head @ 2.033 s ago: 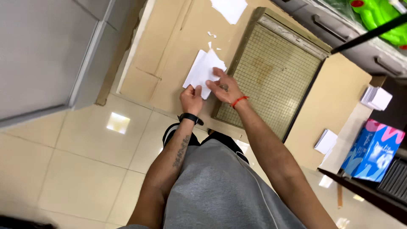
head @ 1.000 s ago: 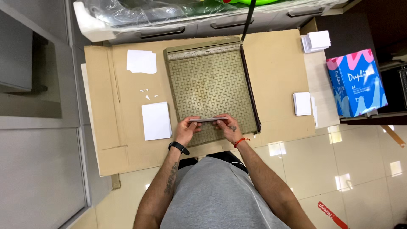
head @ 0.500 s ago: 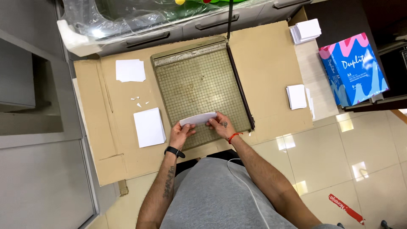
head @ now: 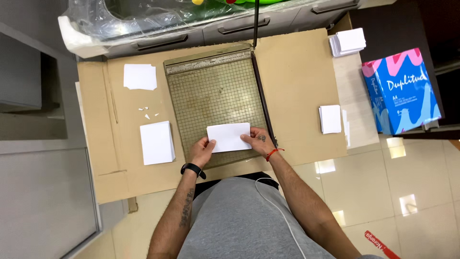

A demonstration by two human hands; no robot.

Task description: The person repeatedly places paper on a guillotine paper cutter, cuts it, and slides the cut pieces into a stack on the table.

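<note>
— Paper [head: 229,137], the white sheet, where is it?

— On the paper cutter [head: 215,103], flat at the near end of its gridded board, close to the blade side. Both hands hold it.

— How does each hand grip?

— The left hand [head: 201,150] pinches the sheet's left edge, thumb on top, fingers curled under. The right hand [head: 258,141] grasps the right edge the same way, fingertips lying over the sheet. A black band sits on the left wrist, a red cord on the right.

— And the cutter's blade?

— Its arm [head: 256,21] stands lifted at the far right corner of the cutter, a dark bar going up out of view.

— What lies around the cutter?

— It rests on a flattened cardboard sheet [head: 297,81]. Left of the cutter, near the hands, is a white stack [head: 157,142]; farther up on the same side lies a second stack [head: 140,76], with small paper scraps [head: 147,112] between the two. Right of the cutter is a small pile [head: 330,119] at the cardboard's edge, another pile [head: 347,41] beyond the far right corner, and a blue and pink paper pack [head: 402,91] well to the right.
</note>
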